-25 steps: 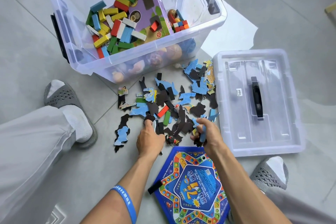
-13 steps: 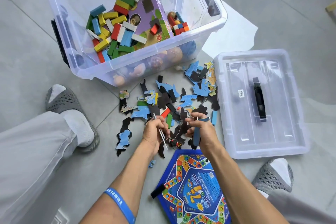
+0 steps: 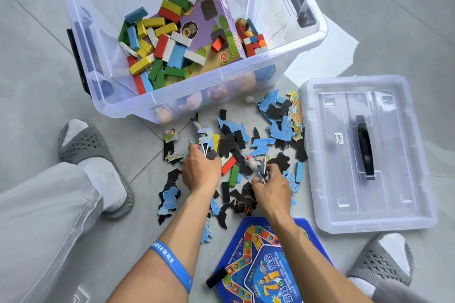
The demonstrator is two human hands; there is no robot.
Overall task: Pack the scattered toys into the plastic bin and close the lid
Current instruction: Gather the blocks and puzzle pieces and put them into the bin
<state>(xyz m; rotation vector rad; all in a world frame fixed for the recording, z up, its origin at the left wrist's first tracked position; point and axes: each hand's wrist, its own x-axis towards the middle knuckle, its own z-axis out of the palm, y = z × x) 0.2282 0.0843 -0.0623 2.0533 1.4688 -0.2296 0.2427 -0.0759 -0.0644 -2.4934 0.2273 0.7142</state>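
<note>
Both hands have spread: left hand [image 3: 200, 171] and right hand [image 3: 269, 188] each clutch gathered puzzle pieces [image 3: 262, 146], bin [image 3: 246, 74] next

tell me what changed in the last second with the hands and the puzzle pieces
Both hands moved forward into the pile. The left hand and right hand each now grip a small bunch of flat puzzle pieces. The bin, lid and blue game board stayed where they were on the floor.
</note>
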